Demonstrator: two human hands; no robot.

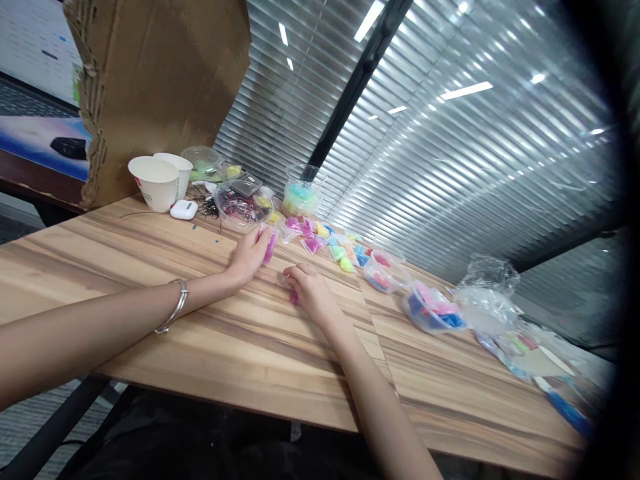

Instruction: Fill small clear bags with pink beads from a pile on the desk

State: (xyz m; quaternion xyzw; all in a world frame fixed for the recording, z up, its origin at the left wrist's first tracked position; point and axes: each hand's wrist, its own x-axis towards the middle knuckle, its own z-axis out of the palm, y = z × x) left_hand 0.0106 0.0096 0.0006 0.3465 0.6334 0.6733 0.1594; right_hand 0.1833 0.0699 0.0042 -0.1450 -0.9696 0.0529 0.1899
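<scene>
My left hand (249, 256), with a silver bangle at its wrist, is closed on a small clear bag of purple beads or similar filling (271, 247) just above the wooden table. To its right, nearer to me, my right hand (309, 285) has its fingers curled over a smaller clear packet with purple contents (294, 296). The fingers partly hide both packets. Beyond the hands lie several little clear bags in magenta (313, 244), green, yellow and blue.
Behind my left hand stand a clear tub of dark and red bits (245, 205), a white earbud case (184, 210) and paper cups (155, 183). A clear cup (301, 193) is at the back. Plastic bowls (431, 308) and wrappers line the right; cardboard (165, 80) rises at left.
</scene>
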